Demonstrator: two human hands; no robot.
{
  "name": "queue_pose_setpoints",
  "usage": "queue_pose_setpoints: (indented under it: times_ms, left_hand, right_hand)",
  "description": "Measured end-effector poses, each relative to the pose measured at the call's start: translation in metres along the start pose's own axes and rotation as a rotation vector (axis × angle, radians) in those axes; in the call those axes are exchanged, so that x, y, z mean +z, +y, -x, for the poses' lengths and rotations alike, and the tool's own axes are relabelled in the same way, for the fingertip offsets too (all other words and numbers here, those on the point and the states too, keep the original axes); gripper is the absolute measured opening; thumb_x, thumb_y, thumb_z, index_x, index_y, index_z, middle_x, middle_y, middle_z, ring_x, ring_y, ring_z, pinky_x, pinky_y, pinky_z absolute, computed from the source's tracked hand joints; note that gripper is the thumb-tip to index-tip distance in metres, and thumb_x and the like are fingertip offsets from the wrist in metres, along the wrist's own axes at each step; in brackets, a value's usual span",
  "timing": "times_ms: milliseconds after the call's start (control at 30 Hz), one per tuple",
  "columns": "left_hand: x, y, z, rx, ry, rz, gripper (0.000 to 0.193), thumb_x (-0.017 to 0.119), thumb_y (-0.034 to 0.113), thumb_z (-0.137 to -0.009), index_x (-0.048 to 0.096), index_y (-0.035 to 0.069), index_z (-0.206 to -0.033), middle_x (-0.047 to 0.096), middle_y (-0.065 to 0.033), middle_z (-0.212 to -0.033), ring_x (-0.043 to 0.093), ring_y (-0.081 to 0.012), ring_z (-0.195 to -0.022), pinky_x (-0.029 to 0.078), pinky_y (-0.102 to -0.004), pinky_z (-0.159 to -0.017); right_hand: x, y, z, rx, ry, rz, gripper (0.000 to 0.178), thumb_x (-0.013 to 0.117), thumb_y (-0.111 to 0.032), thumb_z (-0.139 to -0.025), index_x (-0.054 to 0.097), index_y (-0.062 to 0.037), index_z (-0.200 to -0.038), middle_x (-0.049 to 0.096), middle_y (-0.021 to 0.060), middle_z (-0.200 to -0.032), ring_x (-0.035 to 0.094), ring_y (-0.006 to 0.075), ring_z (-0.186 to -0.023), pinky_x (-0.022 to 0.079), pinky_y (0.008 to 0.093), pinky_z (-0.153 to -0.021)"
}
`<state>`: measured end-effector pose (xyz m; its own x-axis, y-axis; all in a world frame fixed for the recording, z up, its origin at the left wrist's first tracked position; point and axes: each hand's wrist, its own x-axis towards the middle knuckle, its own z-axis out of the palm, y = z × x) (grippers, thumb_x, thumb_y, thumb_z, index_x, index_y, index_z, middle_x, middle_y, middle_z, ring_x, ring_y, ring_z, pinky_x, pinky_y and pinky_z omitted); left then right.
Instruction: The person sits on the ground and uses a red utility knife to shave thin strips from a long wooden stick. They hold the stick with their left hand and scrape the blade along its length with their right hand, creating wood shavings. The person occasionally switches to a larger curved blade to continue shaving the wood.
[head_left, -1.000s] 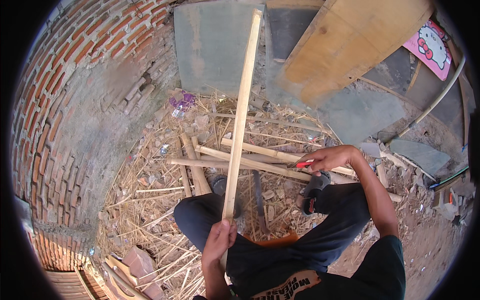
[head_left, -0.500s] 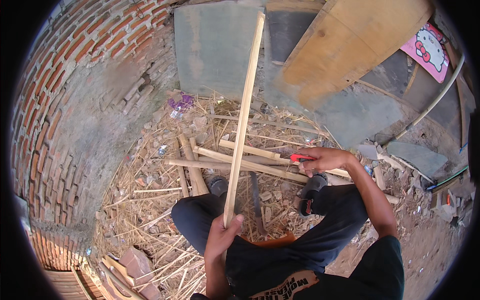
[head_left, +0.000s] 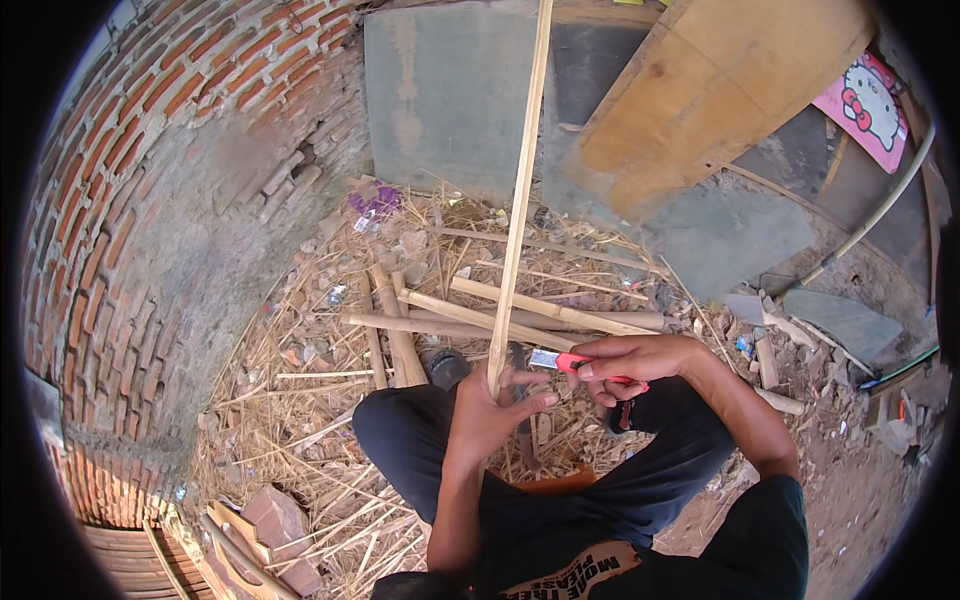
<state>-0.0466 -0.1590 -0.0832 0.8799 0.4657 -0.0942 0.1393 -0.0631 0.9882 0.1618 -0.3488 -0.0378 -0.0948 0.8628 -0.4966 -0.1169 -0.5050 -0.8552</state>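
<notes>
My left hand (head_left: 495,405) grips the near end of a long thin bamboo strip (head_left: 518,190) that slants up and away toward the top of the view. My right hand (head_left: 640,362) holds a red utility knife (head_left: 562,361), blade pointing left, close to the strip just above my left hand. Both hands are over my knees in dark trousers. Several split bamboo pieces (head_left: 470,315) lie on the ground just beyond my feet.
A curved brick wall (head_left: 130,200) rises on the left. Straw and shavings litter the ground (head_left: 300,380). Grey panels (head_left: 450,90) and a wooden board (head_left: 720,90) lean at the back. Rubble and a hose (head_left: 880,210) lie at right; bricks (head_left: 270,520) lie near left.
My left hand has lifted up along the strip toward the knife. My right hand with the knife has drawn in closer to the strip. The strip tilts more upright.
</notes>
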Motion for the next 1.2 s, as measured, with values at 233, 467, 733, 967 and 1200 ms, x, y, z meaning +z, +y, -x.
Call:
queue_pose_setpoints:
  times_ms: [233, 467, 733, 967, 1200]
  left_hand:
    - [-0.011, -0.001, 0.007, 0.019, 0.071, -0.010, 0.028, 0.088, 0.010, -0.096, 0.061, 0.007, -0.089, 0.064, 0.0027, -0.070, 0.045, 0.0002, -0.062, 0.035, -0.0217, -0.054]
    - [-0.032, -0.016, 0.046, -0.029, -0.368, 0.145, 0.055, 0.049, 0.046, -0.119, 0.062, 0.005, -0.085, 0.065, -0.0021, -0.069, 0.047, -0.0031, -0.052, 0.040, -0.0241, -0.052]
    - [-0.043, -0.023, 0.067, -0.101, -0.605, 0.153, 0.048, 0.052, 0.044, -0.118, 0.066, -0.002, -0.119, 0.075, -0.0130, -0.107, 0.067, -0.0116, -0.076, 0.054, -0.0255, -0.069]
    - [-0.047, -0.038, 0.043, 0.185, -0.386, 0.118, 0.056, 0.058, 0.036, -0.116, 0.046, -0.003, -0.155, 0.068, -0.0188, -0.137, 0.073, -0.0245, -0.121, 0.060, -0.0357, -0.099]
    - [-0.016, -0.022, 0.037, -0.269, -0.507, 0.253, 0.049, 0.049, 0.042, -0.120, 0.067, -0.004, -0.123, 0.063, -0.0042, -0.073, 0.057, -0.0091, -0.056, 0.047, -0.0244, -0.053]
  right_hand:
    - [-0.032, 0.018, 0.002, -0.246, 0.722, 0.139, 0.055, 0.062, -0.050, -0.111, 0.067, -0.0071, -0.144, 0.055, -0.0019, -0.083, 0.046, 0.0050, -0.066, 0.037, 0.0247, -0.059]
    - [-0.011, -0.028, 0.004, -0.430, 0.809, -0.118, 0.060, 0.061, -0.053, -0.110, 0.070, -0.0054, -0.145, 0.052, -0.0048, -0.078, 0.036, 0.0044, -0.056, 0.031, 0.0263, -0.055]
    - [0.000, -0.037, -0.018, -0.498, 0.837, -0.219, 0.035, 0.072, -0.043, -0.108, 0.072, -0.0083, -0.101, 0.045, -0.0071, -0.062, 0.035, 0.0045, -0.052, 0.030, 0.0267, -0.051]
    - [0.028, -0.023, -0.032, -0.431, 0.817, -0.190, 0.034, 0.078, -0.039, -0.105, 0.078, -0.0064, -0.096, 0.048, -0.0083, -0.064, 0.039, 0.0033, -0.056, 0.029, 0.0285, -0.051]
    - [0.030, -0.018, -0.031, -0.584, 0.998, 0.278, 0.032, 0.072, -0.034, -0.107, 0.075, -0.0026, -0.113, 0.059, 0.0000, -0.074, 0.048, 0.0125, -0.065, 0.041, 0.0328, -0.061]
